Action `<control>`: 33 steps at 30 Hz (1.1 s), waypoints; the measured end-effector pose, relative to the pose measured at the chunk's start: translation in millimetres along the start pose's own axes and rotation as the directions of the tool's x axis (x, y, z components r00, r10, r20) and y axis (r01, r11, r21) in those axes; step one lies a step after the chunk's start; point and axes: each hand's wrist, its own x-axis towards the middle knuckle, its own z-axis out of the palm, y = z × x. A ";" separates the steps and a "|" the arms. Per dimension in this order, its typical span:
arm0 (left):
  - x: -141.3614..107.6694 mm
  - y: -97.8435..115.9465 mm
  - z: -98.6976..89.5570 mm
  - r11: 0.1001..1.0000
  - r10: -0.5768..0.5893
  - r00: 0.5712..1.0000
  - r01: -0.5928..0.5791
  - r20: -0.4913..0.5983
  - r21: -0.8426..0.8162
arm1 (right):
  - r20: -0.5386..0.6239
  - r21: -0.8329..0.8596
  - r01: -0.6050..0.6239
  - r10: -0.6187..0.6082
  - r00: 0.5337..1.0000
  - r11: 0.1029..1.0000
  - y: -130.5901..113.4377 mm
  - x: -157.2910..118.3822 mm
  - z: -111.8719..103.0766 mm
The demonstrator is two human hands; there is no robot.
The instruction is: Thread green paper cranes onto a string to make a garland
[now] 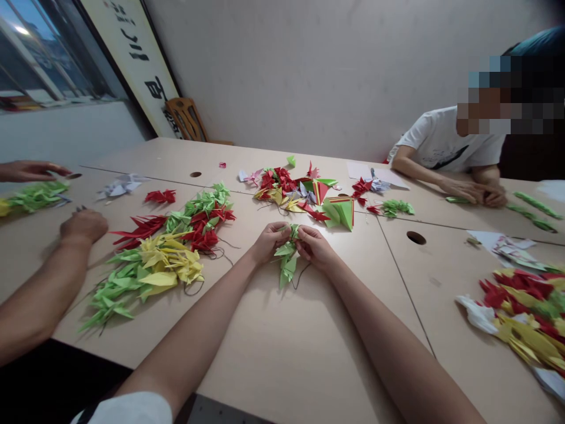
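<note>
Head camera view, tilted over the pale counter (265, 347), has the green folded-paper strand (288, 265) at its middle, pinched near its upper end between the person's two hands. The left hand (270, 241) and the right hand (314, 244) are drawn close together, fingertips clamped on the paper from either side, while the lower pieces hang toward the near edge and a dark cord (302, 275) curls out beside the right hand. The step in hand looks like close fingertip work on the strand's top, perhaps seating or adjusting a piece; exactly what the fingertips do is too small to tell. A further move of this kind calls for a light, steady pinch, with the cord free of snags and the thin points uncrushed. The paper looks crisp and matt, creased into narrow leaf-like points that overlap unevenly. To the left lies a long cluster (174, 259) of spiky green, yellow and red folds, with loose dark cord at its side. Beyond the hands sits a mixed heap (282, 184), more jumbled, and just beside it a green wedge (339, 211) fanned in flat, layered sheets. A crumpled-looking pile (525, 300) in red, yellow and green fills the right edge. One co-worker's hand (83, 227) rests on the left side; another co-worker's hands (477, 193) meet across the counter, near slim green strips (536, 204).
</note>
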 end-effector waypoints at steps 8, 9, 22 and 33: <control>0.0 -0.5 -4.6 0.998 -0.062 0.997 0.062 0.044 0.004 | 0.027 0.043 -0.066 0.065 0.998 0.997 -4.8 -2.7 2.8; 0.1 -0.1 -6.2 0.997 -0.075 0.995 0.075 0.060 0.005 | 0.039 0.045 -0.080 0.078 0.996 0.996 -6.1 -3.5 1.9; 0.6 -2.0 6.1 0.997 0.066 0.990 -0.060 -0.123 0.053 | -0.117 0.034 0.045 -0.041 0.992 0.998 1.5 1.7 13.5; 0.1 -2.7 7.6 0.977 0.153 0.977 -0.127 -0.149 0.172 | -0.126 0.020 0.036 -0.033 0.992 0.999 1.0 0.8 14.8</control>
